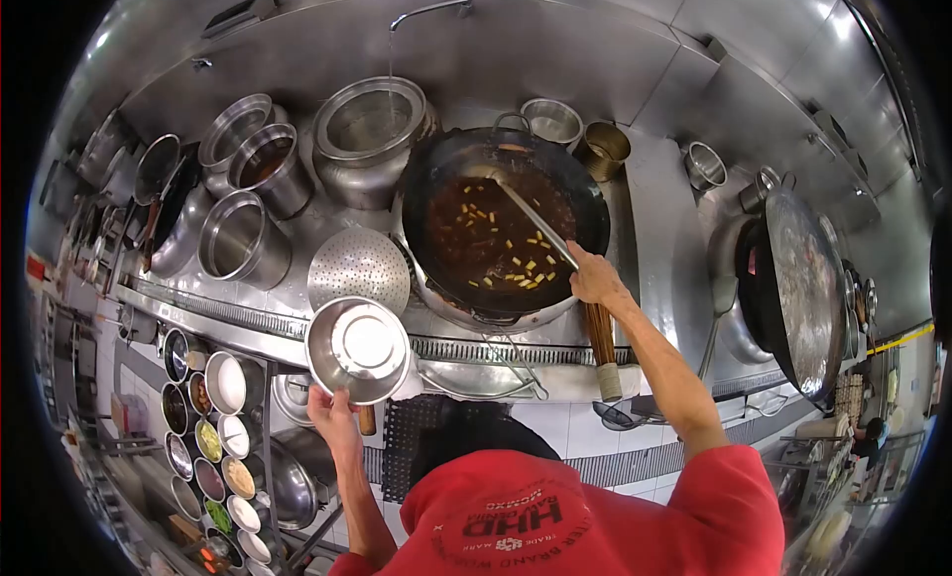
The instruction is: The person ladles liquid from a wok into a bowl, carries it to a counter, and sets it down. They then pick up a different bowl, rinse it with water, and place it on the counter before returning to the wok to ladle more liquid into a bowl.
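A large black wok (421, 209) holds dark brown liquid with several small yellow pieces in it. My right hand (597, 277) is closed on the handle of a metal ladle (535, 219), whose bowl end dips into the liquid near the wok's far side. At the lower left, my left hand (335, 415) grips the near rim of a shiny metal bowl (358, 351). This bowl is tilted and looks empty, with its inside showing. Just behind it lies a round perforated strainer (358, 267). A bamboo brush (601, 348) stands near my right forearm.
Behind the wok are a metal pot (369, 140) under a running tap (430, 13) and a brass-coloured container (603, 150). Metal pots (243, 241) stand left. Ingredient bowls (226, 383) fill a rack at the lower left. Another large wok (798, 288) stands right.
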A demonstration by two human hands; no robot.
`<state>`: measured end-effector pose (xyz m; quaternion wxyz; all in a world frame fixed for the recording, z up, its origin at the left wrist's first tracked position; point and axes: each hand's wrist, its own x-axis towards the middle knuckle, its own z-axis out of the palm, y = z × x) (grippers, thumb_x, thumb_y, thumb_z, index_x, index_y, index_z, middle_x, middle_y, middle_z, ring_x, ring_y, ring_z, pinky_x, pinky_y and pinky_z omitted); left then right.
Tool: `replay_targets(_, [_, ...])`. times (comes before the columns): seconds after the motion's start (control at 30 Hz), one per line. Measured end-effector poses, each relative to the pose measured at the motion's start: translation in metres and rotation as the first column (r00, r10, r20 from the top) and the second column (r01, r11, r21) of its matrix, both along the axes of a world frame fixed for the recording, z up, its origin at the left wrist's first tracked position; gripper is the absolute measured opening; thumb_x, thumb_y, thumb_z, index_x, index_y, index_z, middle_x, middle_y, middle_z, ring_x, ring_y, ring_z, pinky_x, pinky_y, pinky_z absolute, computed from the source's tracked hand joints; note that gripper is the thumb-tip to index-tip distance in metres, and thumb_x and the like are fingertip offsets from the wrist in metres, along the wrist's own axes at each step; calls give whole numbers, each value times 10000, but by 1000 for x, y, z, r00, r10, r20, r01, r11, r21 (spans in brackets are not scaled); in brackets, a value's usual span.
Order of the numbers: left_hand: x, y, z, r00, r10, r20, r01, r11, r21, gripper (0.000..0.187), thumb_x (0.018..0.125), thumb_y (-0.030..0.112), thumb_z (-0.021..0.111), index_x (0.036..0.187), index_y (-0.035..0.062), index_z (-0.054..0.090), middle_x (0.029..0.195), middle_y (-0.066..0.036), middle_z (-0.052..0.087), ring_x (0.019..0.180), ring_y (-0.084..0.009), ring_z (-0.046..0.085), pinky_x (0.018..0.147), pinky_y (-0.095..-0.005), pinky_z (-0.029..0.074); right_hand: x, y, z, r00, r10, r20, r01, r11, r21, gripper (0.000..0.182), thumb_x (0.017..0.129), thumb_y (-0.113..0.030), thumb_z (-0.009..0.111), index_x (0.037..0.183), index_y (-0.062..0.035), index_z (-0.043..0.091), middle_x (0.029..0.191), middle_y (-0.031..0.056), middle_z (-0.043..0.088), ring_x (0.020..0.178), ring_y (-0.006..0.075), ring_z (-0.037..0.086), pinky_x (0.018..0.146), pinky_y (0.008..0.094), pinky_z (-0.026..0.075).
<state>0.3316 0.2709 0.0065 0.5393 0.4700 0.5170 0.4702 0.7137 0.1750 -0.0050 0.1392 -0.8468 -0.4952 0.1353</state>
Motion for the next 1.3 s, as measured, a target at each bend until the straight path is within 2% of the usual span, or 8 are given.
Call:
replay_targets(0.13, [6,15,2,998,-58,21,58,998,-22,89,777,24,524,734,76,467,644,5,501,494,-46,427,426,-182,361,-24,-29,10,996,-89,-27,80,969,-233,582,709,-69,486,1272,-52,337,889,276,579,831,433,555,766,468,442])
replay_targets(0.37, [0,46,-3,985,-175,6,175,984,-21,118,766,26,539,715,72,444,601,3,484,456,-57,409,409,-192,328,-57,-103,34,851,-299,-432,266,954,-138,562,707,-75,499,1256,-21,393,1102,268,522,1080,350,485,924,354,375])
replay_targets(0.57, [31,67,-16,966,-246,78,246,969,10,123,766,26,551,717,71,447,596,0,458,448,-64,401,406,-202,322,-81,-87,-12,924,-379,-51,381,904,194,564,727,-53,512,1270,-1,372,893,228,599,781,309,612,717,344,498])
replay_targets(0.63, [45,71,-17,964,-234,123,237,971,-15,139,763,25,558,711,80,442,611,-5,461,449,-71,409,408,-200,334,-100,-70,-9,520,-479,-707,589,800,-109,521,753,-35,512,1258,-14,383,714,130,565,524,198,556,475,312,476])
replay_targets(0.7, [61,75,-23,966,-219,139,224,974,-18,154,762,25,565,704,84,435,611,-4,460,447,-76,417,404,-201,338,-108,-66,-30,47,-266,-963,651,739,-173,411,786,-37,517,1187,-32,426,623,37,477,400,93,421,345,244,358])
replay_targets(0.73, [68,75,-19,965,-210,157,216,976,-25,170,762,25,571,698,88,427,612,-4,459,445,-80,425,401,-202,343,-113,-66,-32,-200,-125,-972,690,686,-230,286,816,-70,525,1094,-50,462,622,15,465,425,84,408,369,233,339])
replay_targets(0.87, [90,80,-11,973,-218,71,219,976,-2,159,780,9,555,711,44,416,589,-23,459,431,-103,467,386,-224,375,-124,-67,-27,-612,171,-772,645,673,-362,282,858,-96,464,1138,-64,461,572,-38,349,425,37,324,378,194,290])
replay_targets(1.3, [121,90,3,957,-289,-13,289,957,-10,190,830,49,529,996,-18,465,654,-61,539,507,-102,504,435,-203,393,-133,-91,77,-529,121,-840,616,735,-282,340,833,-68,459,1172,-73,441,586,-32,351,442,53,348,387,199,287])
